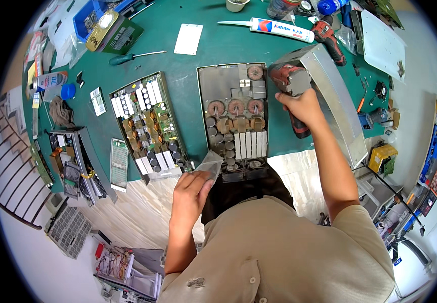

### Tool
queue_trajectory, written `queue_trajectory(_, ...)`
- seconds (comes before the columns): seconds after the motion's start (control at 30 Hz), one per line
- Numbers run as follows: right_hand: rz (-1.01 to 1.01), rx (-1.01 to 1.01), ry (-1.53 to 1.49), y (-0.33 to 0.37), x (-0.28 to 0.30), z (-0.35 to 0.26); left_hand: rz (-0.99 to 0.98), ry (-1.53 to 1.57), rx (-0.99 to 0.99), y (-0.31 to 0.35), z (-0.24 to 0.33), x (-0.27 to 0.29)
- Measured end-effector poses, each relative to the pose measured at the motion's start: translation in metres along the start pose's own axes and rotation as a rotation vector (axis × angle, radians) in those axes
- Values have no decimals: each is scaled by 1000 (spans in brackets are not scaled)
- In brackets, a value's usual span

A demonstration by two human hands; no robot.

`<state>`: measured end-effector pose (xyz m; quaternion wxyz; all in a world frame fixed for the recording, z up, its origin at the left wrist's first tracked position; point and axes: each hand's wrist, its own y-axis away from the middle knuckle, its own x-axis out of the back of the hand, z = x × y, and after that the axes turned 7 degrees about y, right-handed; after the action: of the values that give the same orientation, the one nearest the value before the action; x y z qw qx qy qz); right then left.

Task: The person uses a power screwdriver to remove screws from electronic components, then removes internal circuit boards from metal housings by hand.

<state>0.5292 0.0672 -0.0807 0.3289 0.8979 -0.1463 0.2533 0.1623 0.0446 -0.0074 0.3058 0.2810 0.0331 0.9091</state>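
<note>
My right hand (302, 105) is wrapped round the handle of a red and black cordless drill (285, 76), held over the right side of the bench. Beside it stands a metal housing (329, 86). Between the fingers of my left hand (193, 191) is a small clear plastic bag (210, 164); its contents cannot be made out. Directly ahead lies an open power unit (233, 111) with copper coils, capacitors and pale upright blocks. To its left, a second open unit (150, 123) lies at a slant, packed with circuit parts.
A green-handled screwdriver (122, 59), a white plate (188, 39) and a sealant tube (282, 30) lie toward the back. Another cordless drill (329, 39) is at the back right. Stripped electronic modules (79, 164) crowd the left edge, near a perforated cover (119, 164).
</note>
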Motion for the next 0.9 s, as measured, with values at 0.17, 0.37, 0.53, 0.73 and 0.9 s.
queue_trajectory(0.17,-22,-78,89,-10,0,-11,11,21,-20,4,-13,9)
queue_trajectory(0.37,21,-97,33,-13,-8,-7,-4,28,-2,5,-22,18)
queue_trajectory(0.53,38,-72,151,-17,-11,-14,-15,36,-5,7,-25,23)
queue_trajectory(0.73,4,-122,179,-17,-6,-24,-19,66,-9,9,-27,28)
queue_trajectory(0.9,33,-111,178,-10,-7,-11,-14,64,-8,10,-30,34)
